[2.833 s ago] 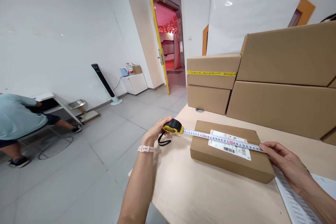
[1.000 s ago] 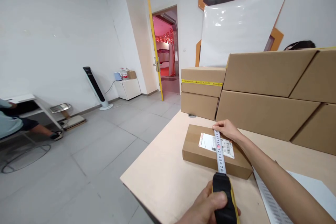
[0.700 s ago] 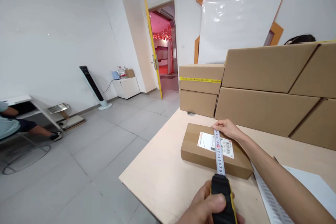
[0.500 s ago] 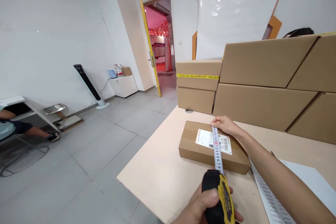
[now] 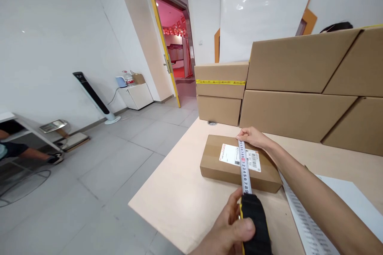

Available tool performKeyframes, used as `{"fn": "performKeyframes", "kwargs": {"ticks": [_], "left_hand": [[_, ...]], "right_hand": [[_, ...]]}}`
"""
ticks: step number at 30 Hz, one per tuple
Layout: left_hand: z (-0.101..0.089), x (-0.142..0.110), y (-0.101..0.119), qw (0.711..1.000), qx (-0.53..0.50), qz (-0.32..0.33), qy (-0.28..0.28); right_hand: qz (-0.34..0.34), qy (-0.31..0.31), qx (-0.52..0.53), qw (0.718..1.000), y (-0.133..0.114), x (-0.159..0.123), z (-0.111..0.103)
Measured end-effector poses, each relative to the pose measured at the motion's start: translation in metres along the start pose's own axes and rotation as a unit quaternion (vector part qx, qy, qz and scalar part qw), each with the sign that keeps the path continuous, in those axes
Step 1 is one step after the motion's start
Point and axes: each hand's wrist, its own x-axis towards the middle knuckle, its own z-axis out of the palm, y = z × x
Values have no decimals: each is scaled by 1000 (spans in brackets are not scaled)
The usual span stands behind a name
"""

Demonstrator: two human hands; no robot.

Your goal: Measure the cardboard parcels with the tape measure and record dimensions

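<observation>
A flat brown cardboard box point(image 5: 214, 153) with a white printed label point(image 5: 229, 154) lies on the table. Around the black and yellow tape measure point(image 5: 256, 223), just in front of the box's near side, my left hand point(image 5: 229, 227) is closed, thumb on the case. The silver blade point(image 5: 244, 171) stretches out of the case across the top of the box and over part of the label. At the box's far edge my right hand point(image 5: 253, 136) pinches the blade's end, its fingertips partly hiding that end.
Stacked cardboard boxes point(image 5: 296, 113) line the back of the pale table point(image 5: 176, 199). Printed sheets point(image 5: 302, 215) lie under my right forearm. Left of the table is tiled floor, with a tower fan point(image 5: 92, 95), a platform scale point(image 5: 74, 140) and a seated person's leg point(image 5: 32, 154).
My left hand has turned the tape case, so its black side now faces up and the yellow shows at the left edge. The right hand keeps its pinch. The whole view has shifted slightly.
</observation>
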Motion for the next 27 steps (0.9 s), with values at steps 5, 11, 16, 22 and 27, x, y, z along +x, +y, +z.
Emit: {"fn": "performKeyframes", "kwargs": {"ticks": [5,11,16,22,27], "left_hand": [[4,1,1,1000,2,-6,-1],[5,2,1,1000,-2,-3,10],[3,4,-2,1000,-1,-4,8],[2,4,-2,1000,-7,-2,0],[2,4,-3,1000,-2,1,0]], "right_hand": [[-5,3,1,1000,2,1,0],[-7,4,-4,1000,2,1,0],[-10,3,-1,1000,2,0,0],[-6,2,0,1000,1,-1,0],[-5,1,-1,1000,0,-1,0]]}}
